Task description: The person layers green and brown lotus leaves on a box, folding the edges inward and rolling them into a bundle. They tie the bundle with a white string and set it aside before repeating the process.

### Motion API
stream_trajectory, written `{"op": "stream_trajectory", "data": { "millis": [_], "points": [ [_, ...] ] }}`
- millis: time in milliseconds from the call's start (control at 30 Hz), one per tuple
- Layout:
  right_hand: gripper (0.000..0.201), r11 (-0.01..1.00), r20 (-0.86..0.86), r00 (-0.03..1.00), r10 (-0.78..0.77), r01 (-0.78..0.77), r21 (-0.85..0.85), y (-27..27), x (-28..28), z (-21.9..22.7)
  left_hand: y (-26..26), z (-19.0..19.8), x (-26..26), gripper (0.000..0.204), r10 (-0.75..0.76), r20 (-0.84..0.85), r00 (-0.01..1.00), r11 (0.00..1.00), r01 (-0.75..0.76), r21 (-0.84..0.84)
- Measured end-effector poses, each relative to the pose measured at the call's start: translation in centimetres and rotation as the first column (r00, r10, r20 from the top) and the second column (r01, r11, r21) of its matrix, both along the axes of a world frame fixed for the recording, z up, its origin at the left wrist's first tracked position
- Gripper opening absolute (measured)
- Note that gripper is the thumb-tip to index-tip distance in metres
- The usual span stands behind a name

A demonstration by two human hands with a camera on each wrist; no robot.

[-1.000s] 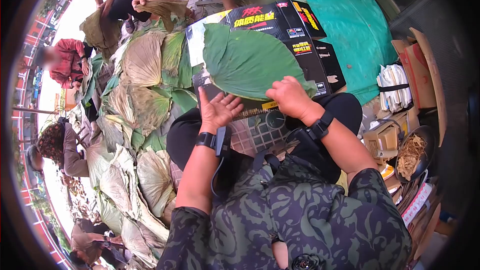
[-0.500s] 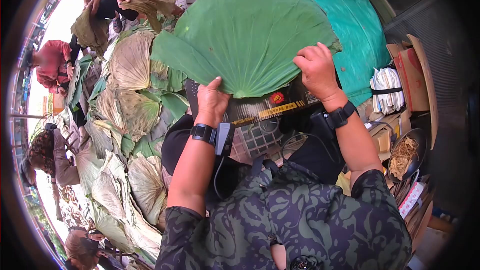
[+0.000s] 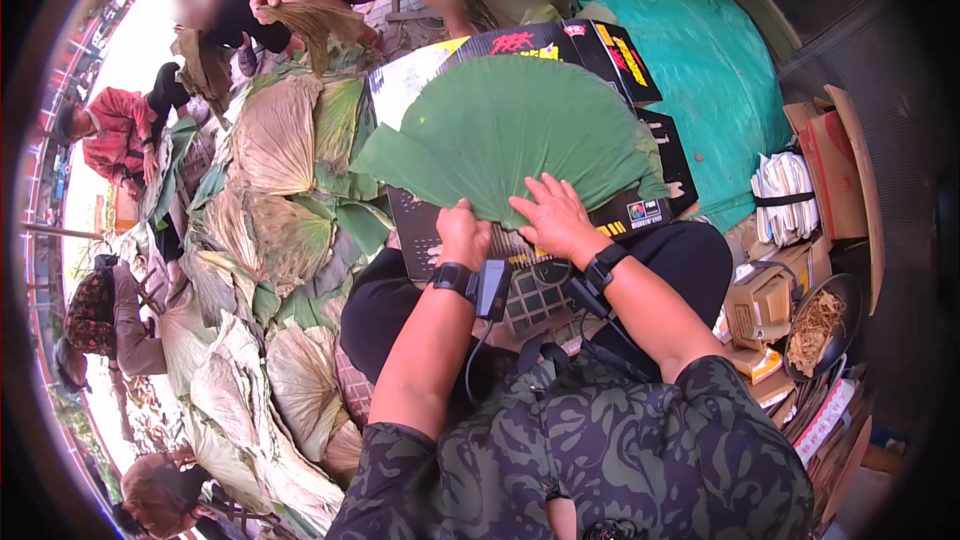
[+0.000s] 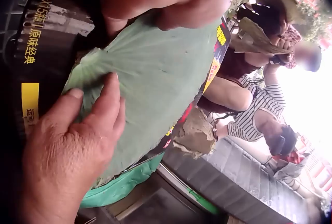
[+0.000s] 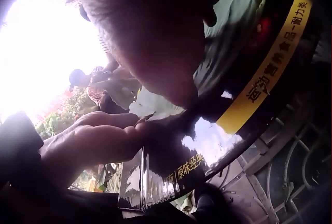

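Note:
A large green lotus leaf (image 3: pixel 520 135) lies fanned out over a black printed cardboard sheet (image 3: pixel 410 220) across the person's lap. At the leaf's near edge, the left hand (image 3: pixel 465 235) pinches it between thumb and curled fingers; the right wrist view shows this left hand (image 5: pixel 98 138) at the leaf's edge. Beside it, the right hand (image 3: pixel 555 222) rests on the leaf near the point where its veins meet. In the left wrist view the right hand (image 4: pixel 78 146) presses with extended fingers on the green surface. The leaf's left side is folded over into a flap.
Dried and green lotus leaves (image 3: pixel 280 135) are heaped on the left. A green tarp (image 3: pixel 690 80) covers the far right. Bundled papers (image 3: pixel 783 200), cardboard boxes (image 3: pixel 760 305) and a dark pan of dry shreds (image 3: pixel 818 332) stand at the right. Other people sit beyond and to the left.
The left hand, earlier palm up off the leaf, has taken its near edge. The leaf was raised and spread wider, then lowered onto the cardboard. The right hand has moved from its right edge inward.

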State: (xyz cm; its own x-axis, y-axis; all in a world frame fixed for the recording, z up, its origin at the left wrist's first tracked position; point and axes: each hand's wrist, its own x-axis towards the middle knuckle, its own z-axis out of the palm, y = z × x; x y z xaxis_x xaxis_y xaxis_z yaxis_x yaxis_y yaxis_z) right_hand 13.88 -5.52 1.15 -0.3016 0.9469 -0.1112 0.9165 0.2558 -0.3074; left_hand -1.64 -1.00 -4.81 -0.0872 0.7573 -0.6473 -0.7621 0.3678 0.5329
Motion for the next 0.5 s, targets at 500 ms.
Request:
{"op": "stream_trajectory", "data": {
  "millis": [500],
  "points": [
    [0.044,0.937,-0.003,1.000,0.016,-0.014,0.349,0.0,0.5,-1.4,0.4,5.6,-2.9,0.032,-0.424,-0.010,0.906,0.901,0.420,-0.109]
  ]
}}
